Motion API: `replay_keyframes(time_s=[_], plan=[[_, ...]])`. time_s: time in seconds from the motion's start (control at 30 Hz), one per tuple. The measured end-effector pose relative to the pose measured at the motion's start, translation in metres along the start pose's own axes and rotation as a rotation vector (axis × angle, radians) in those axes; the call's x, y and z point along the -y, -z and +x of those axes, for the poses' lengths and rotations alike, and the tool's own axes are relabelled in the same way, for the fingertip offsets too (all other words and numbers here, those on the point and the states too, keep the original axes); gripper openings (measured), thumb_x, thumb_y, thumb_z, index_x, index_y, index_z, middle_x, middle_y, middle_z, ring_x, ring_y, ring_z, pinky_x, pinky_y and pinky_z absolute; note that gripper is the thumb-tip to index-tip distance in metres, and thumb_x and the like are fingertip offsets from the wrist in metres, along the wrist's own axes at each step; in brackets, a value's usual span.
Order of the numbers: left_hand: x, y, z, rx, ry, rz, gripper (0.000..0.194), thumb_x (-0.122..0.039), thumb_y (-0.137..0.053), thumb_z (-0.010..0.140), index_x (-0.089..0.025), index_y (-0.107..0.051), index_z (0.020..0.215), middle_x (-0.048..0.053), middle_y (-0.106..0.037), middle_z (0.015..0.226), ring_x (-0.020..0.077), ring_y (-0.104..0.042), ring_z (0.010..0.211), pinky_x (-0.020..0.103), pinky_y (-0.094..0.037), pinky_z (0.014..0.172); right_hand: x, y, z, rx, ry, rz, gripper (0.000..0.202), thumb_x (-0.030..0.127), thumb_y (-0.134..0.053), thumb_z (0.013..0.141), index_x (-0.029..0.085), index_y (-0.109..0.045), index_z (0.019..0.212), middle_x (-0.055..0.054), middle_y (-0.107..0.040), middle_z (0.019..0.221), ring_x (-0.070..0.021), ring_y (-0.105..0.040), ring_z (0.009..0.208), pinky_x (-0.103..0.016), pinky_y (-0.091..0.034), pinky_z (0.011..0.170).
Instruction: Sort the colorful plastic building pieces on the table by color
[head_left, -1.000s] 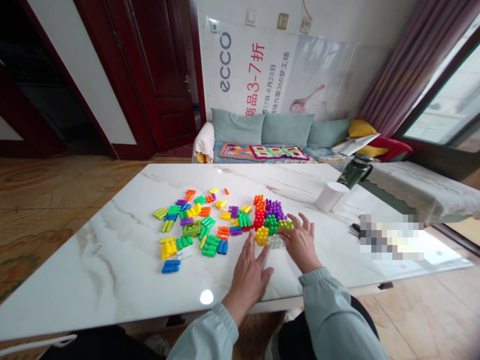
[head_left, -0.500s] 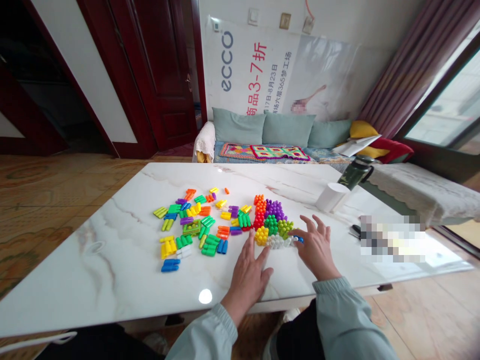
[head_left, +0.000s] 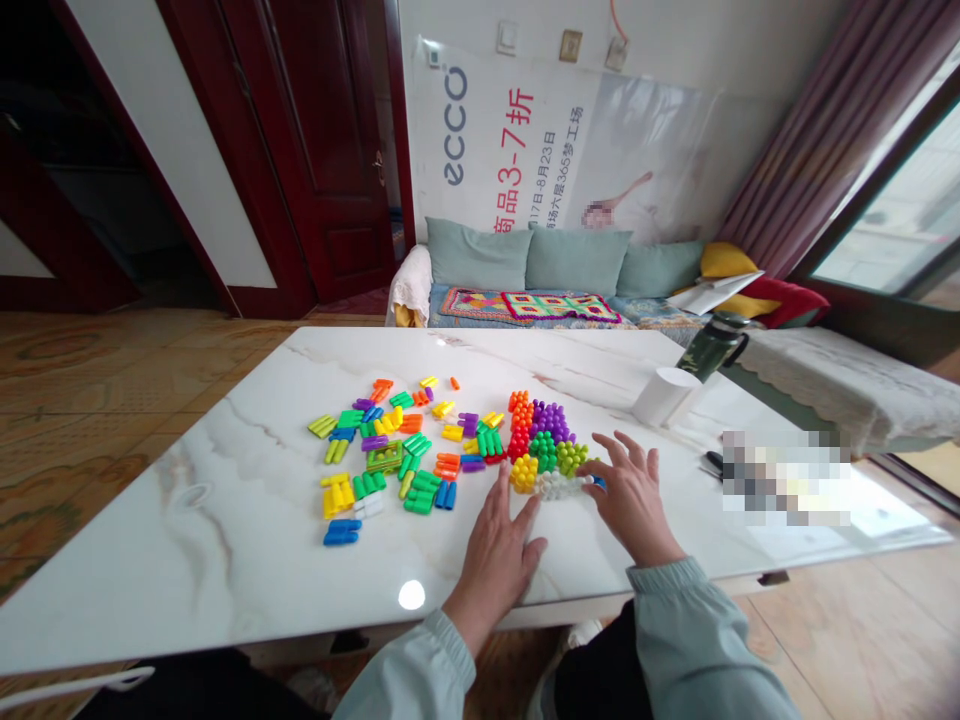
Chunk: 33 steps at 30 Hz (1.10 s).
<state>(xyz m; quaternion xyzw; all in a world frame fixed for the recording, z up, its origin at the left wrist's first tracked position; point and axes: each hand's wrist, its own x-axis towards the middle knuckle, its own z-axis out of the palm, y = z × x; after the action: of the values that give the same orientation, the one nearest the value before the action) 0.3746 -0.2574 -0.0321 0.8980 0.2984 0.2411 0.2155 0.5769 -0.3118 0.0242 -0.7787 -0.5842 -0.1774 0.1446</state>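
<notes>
Colour-sorted clusters of small plastic bulb-shaped pieces stand on the white marble-patterned table (head_left: 247, 560). My left hand (head_left: 499, 545) lies open on the tabletop, its fingertips beside the yellow cluster (head_left: 524, 474) and the white pieces (head_left: 553, 487). My right hand (head_left: 632, 497) is at the right end of the white row, thumb and index finger apart around a blue piece (head_left: 599, 482), the other fingers spread and raised. Behind are red (head_left: 518, 443), orange (head_left: 520, 408), purple (head_left: 551, 420), green (head_left: 544, 453) and lime (head_left: 572, 458) clusters.
To the left lie many joined tube pieces, such as green ones (head_left: 422, 492), yellow ones (head_left: 339, 495) and blue ones (head_left: 342, 532). A white cylinder (head_left: 664, 397) and a dark green flask (head_left: 712, 348) stand at the back right. Beyond the table is a sofa with cushions (head_left: 476, 255).
My right index finger has shifted slightly left over the white pieces and my right fingers have drawn a little inward. The left hand has stayed almost still.
</notes>
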Motion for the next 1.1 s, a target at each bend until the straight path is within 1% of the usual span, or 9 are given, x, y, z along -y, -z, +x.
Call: replay_keyframes(time_s=[0.17,0.4,0.53,0.6,0.67,0.73,0.83,0.93,1.1], plan=[[0.001,-0.004,-0.001,-0.019,-0.005,0.006,0.057,-0.02,-0.064,0.083,-0.025,-0.048,0.137,0.005,0.008,0.163,0.0349,-0.013,0.147,0.05,-0.029,0.116,0.009,0.01,-0.008,0.047,0.083,0.043,0.021,0.008,-0.071,0.073,0.028,-0.075,0.078,-0.007,-0.061,0.127,-0.037,-0.045,0.126,-0.071,-0.027,0.102],[0.005,-0.007,-0.002,-0.07,-0.013,-0.076,0.051,-0.018,-0.062,0.083,-0.023,-0.052,0.132,0.009,-0.002,0.162,0.0363,-0.015,0.146,0.053,-0.031,0.114,0.03,-0.001,-0.016,-0.03,0.186,0.17,0.026,0.005,-0.065,0.076,0.028,-0.073,0.086,-0.006,-0.059,0.129,-0.0332,-0.043,0.128,-0.068,-0.025,0.106],[0.007,-0.006,-0.004,-0.181,0.036,-0.175,0.028,-0.014,-0.055,0.086,-0.017,-0.063,0.113,0.015,-0.03,0.149,0.0311,-0.046,0.13,0.049,-0.043,0.106,0.035,-0.009,-0.035,-0.22,0.054,0.33,0.016,0.018,-0.059,0.086,0.022,-0.065,0.1,-0.01,-0.061,0.116,-0.0264,-0.057,0.108,-0.047,-0.047,0.092],[0.006,-0.003,-0.004,-0.228,0.034,-0.215,0.019,-0.012,-0.053,0.087,-0.017,-0.066,0.1,0.014,-0.049,0.129,0.0254,-0.057,0.113,0.044,-0.05,0.098,0.038,-0.014,-0.048,-0.242,-0.069,0.423,0.01,0.025,-0.057,0.088,0.02,-0.061,0.096,-0.008,-0.063,0.099,-0.0207,-0.062,0.087,-0.036,-0.052,0.076],[0.004,0.0,-0.004,-0.208,-0.014,-0.24,0.017,-0.013,-0.052,0.089,-0.018,-0.068,0.093,0.01,-0.058,0.106,0.0219,-0.06,0.099,0.038,-0.053,0.09,0.044,-0.02,-0.058,-0.201,-0.168,0.484,0.012,0.029,-0.058,0.088,0.019,-0.058,0.094,-0.004,-0.061,0.086,-0.0158,-0.06,0.067,-0.03,-0.05,0.064],[0.002,0.004,-0.003,-0.129,-0.098,-0.24,0.017,-0.015,-0.053,0.09,-0.019,-0.069,0.09,0.007,-0.061,0.093,0.0212,-0.059,0.093,0.035,-0.053,0.085,0.049,-0.026,-0.063,-0.156,-0.221,0.518,0.016,0.031,-0.058,0.088,0.018,-0.058,0.097,-0.001,-0.06,0.08,-0.0129,-0.056,0.057,-0.027,-0.048,0.059],[-0.002,0.007,-0.003,-0.025,-0.192,-0.192,0.017,-0.017,-0.055,0.09,-0.021,-0.07,0.097,0.007,-0.062,0.095,0.0224,-0.057,0.095,0.036,-0.052,0.084,0.056,-0.03,-0.061,-0.127,-0.238,0.509,0.021,0.029,-0.052,0.091,0.019,-0.061,0.107,-0.001,-0.062,0.082,-0.0119,-0.057,0.057,-0.025,-0.047,0.059],[-0.002,0.008,-0.004,-0.001,-0.203,-0.136,0.019,-0.019,-0.059,0.088,-0.022,-0.069,0.104,0.008,-0.059,0.101,0.0233,-0.054,0.098,0.038,-0.051,0.086,0.06,-0.03,-0.056,-0.106,-0.216,0.417,0.028,0.025,-0.044,0.093,0.023,-0.064,0.113,-0.003,-0.064,0.09,-0.0125,-0.061,0.062,-0.024,-0.043,0.057],[-0.001,0.006,-0.006,0.01,-0.184,-0.075,0.027,-0.021,-0.06,0.087,-0.024,-0.065,0.113,0.008,-0.054,0.112,0.0243,-0.052,0.104,0.041,-0.05,0.091,0.061,-0.028,-0.052,-0.113,-0.207,0.338,0.026,0.022,-0.045,0.092,0.022,-0.068,0.105,-0.003,-0.065,0.094,-0.0135,-0.063,0.067,-0.023,-0.042,0.057]])
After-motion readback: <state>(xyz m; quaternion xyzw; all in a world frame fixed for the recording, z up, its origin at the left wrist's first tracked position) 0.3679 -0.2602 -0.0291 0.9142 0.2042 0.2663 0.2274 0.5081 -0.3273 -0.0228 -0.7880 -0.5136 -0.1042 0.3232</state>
